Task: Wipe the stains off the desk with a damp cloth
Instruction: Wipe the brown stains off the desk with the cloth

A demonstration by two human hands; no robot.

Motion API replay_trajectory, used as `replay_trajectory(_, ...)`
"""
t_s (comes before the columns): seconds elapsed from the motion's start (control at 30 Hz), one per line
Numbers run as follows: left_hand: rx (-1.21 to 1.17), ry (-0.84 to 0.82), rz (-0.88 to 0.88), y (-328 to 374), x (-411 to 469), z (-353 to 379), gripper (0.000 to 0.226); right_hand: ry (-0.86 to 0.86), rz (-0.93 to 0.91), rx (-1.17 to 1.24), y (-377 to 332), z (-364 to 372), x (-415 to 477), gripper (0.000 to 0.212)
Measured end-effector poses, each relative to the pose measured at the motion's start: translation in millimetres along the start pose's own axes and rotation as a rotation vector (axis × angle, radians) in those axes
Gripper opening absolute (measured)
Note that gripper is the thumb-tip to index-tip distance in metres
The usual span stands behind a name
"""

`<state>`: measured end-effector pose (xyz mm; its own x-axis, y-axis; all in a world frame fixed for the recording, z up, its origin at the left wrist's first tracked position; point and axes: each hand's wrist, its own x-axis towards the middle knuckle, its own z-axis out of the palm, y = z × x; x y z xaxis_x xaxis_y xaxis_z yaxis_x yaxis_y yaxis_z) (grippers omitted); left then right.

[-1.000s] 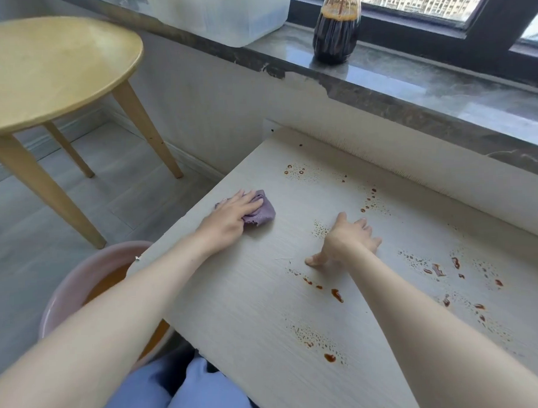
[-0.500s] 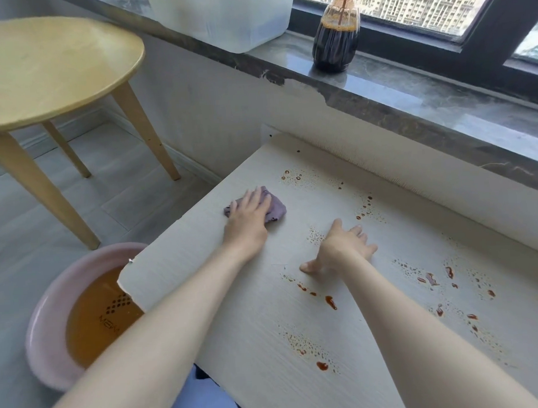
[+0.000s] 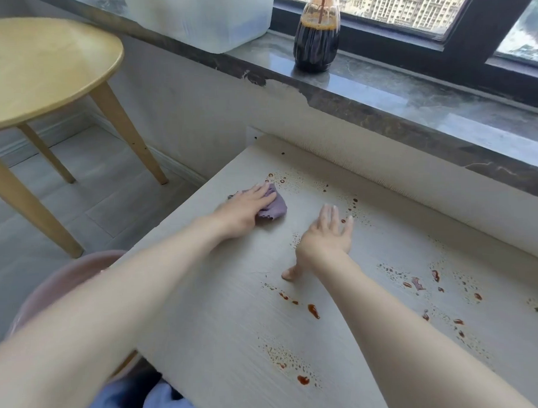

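- Pressing flat on the purple cloth (image 3: 272, 205), the left hand (image 3: 246, 207) has its fingers laid together over the bunched fabric; this is a palm press against the desk, not a pinch. The right hand (image 3: 325, 238) holds nothing: fingers spread, thumb tip touching the surface, apparently bracing.
- Desk (image 3: 235, 327): pale wood-grain top, set close under the dark stone window sill (image 3: 410, 107). The cloth lies near its far left corner.
- Round wooden side table (image 3: 43, 68) stands on the floor to the left, well apart from the desk. A pink basin (image 3: 60, 281) sits low by the desk's near left edge, mostly hidden behind the left forearm.
- Dark sauce bottle (image 3: 316, 40) stands upright on the sill, beside a translucent white tub (image 3: 200, 17).
- Stains (image 3: 313, 310): reddish-brown drops and fine spatter in several patches, namely just beyond the cloth, under and beside the right hand, near the front edge, and across the right side.
- Step in hand, as judged: wiping, at the far left patch. Most of the staining remains, so the task looks early.
- Next move, as judged: push the cloth forward through the droplets touching its far edge, keeping pressure even. Then work rightward; the right hand must lift clear of the spatter beneath it.
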<state>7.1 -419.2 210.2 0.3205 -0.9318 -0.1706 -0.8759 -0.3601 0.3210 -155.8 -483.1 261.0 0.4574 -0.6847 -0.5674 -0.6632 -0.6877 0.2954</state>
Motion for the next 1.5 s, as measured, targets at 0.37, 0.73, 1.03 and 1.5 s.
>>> replay_trajectory(0.37,-0.003,0.117,-0.006,17.2,35.5,7.9,0.074,0.019,-0.149,0.159,18.9,5.6,15.7,0.147)
replay_trajectory(0.73,-0.282,0.268,-0.019,47.3,25.8,24.6,0.069,-0.012,-0.117,0.127,12.1,-0.2,19.3,0.149)
replay_trajectory(1.03,-0.322,0.267,-0.070,26.6,20.4,15.6,0.066,-0.013,-0.118,0.197,17.0,4.3,16.9,0.150)
replay_trajectory(1.5,-0.096,0.193,0.070,39.0,41.8,24.2,0.067,-0.031,-0.071,0.190,4.8,-0.9,28.4,0.143)
